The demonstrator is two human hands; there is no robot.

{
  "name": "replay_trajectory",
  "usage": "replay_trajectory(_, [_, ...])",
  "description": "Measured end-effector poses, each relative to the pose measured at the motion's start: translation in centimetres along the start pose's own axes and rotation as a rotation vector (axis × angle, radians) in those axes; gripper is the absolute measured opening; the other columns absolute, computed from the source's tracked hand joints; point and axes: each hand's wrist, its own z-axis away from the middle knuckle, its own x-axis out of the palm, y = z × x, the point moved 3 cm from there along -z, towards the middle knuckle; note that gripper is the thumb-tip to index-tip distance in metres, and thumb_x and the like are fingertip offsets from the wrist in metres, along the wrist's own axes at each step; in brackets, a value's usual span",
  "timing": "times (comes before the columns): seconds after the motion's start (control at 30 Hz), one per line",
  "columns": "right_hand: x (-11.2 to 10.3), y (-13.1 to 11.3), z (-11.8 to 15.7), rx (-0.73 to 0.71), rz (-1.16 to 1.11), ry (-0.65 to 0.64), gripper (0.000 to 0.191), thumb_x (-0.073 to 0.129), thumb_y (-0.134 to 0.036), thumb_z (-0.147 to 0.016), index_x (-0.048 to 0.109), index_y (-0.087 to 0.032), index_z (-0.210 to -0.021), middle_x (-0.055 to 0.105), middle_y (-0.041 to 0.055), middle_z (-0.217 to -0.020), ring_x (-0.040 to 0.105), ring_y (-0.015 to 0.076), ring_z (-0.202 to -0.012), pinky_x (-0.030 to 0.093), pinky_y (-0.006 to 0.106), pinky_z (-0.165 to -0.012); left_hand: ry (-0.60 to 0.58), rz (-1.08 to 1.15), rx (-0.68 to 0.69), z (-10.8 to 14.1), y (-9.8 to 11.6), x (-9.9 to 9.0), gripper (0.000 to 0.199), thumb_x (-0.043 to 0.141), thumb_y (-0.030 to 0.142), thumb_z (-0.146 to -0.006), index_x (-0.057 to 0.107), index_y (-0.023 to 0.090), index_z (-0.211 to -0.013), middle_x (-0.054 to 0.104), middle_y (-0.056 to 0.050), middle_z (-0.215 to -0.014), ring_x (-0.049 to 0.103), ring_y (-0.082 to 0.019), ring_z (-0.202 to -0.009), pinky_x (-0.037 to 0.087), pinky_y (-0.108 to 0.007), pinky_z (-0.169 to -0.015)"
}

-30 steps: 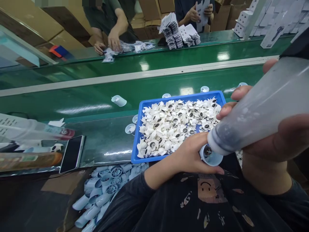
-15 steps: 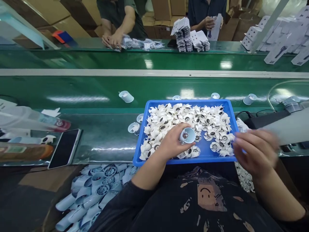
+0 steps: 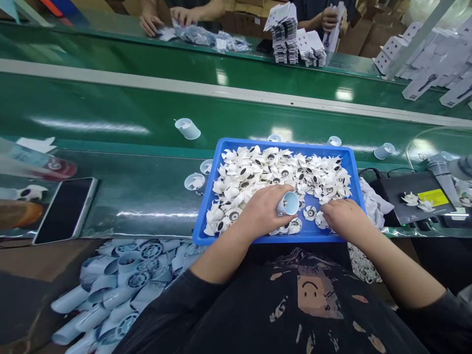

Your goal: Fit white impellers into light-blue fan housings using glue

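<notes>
Over the blue tray (image 3: 320, 240), left hand (image 3: 258, 212): my grip is closed around a pale blue cup (image 3: 288, 203), its open end facing up at me.
Right hand (image 3: 342, 216): my fingertips are down among the white fan wheels (image 3: 254, 169) on the tray's right side; I cannot tell whether they pinch one.
Counter (image 3: 147, 194): it carries the tray, with a phone (image 3: 65, 210) well to the left and a black box (image 3: 410, 189) to the right.

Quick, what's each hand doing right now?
Left hand: closed around a light-blue cylindrical housing.
Right hand: fingers down among the white fan wheels; can't tell if gripping one.
</notes>
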Motion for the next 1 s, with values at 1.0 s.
replay_trajectory(1.0, [-0.2, -1.7, -0.4, 0.07, -0.177, -0.115, 0.024, 0.055, -0.028, -0.094, 0.068, -0.025, -0.113, 0.065, 0.005, -0.114, 0.064, 0.0233, -0.105, 0.049, 0.032, -0.085, 0.079, 0.034, -0.059, -0.1, -0.1, 0.0, 0.046, 0.072, 0.028, -0.076, 0.051, 0.02, -0.116, 0.066, -0.008, -0.118, 0.063, -0.026, -0.111, 0.051, -0.041, -0.096])
